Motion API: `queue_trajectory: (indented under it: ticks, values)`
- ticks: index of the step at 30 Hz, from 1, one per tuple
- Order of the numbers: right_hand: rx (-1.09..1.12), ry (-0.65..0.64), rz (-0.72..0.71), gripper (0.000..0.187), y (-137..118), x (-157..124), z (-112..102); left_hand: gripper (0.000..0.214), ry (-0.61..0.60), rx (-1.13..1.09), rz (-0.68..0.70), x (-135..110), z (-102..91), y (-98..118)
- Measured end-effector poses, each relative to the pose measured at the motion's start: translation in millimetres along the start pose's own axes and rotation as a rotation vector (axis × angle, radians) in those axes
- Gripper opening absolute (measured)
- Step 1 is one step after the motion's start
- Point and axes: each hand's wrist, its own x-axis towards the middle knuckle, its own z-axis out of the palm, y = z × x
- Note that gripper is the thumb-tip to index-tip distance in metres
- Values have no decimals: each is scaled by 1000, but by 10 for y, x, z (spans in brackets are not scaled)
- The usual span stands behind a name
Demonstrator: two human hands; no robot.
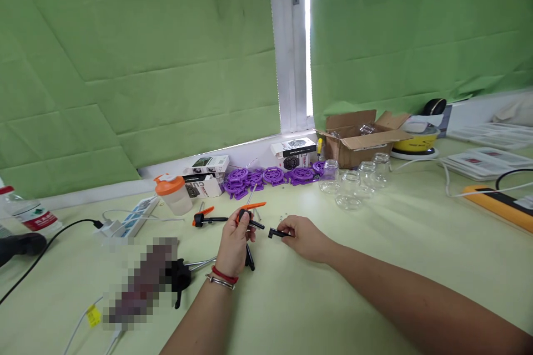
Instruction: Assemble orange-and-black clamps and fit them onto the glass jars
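My left hand (pixel 235 236) is closed around a black part with an orange blade-like piece (pixel 255 205) and a thin metal rod rising from it. A black stick (pixel 257 224) juts out of that part toward the right. Between thumb and fingers, my right hand (pixel 300 236) pinches a small black hooked piece (pixel 272 232), its hooked end facing the stick; a small gap separates the two. Left of my hands lies a similar black and orange part (pixel 204 218). Partly hidden under my left wrist is another black piece (pixel 250 259).
Purple plastic frames (pixel 273 176) lie in a row at the back beside small printed boxes (pixel 293 147). Glass jars (pixel 350 188) stand near an open cardboard box (pixel 358 138). Leftward are an orange-lidded cup (pixel 172 194), a power strip (pixel 139 216) and a black clamp stand (pixel 180 276).
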Motion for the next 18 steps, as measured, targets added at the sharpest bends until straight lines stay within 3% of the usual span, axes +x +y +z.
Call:
queue_trajectory:
  ticks: [7, 18]
  values:
    - [310, 0, 96, 17, 77, -172, 59, 39, -16, -29, -88, -57, 83, -27]
    - [264, 22, 64, 16, 179, -114, 24, 36, 4, -75, -180, -74, 162, -75]
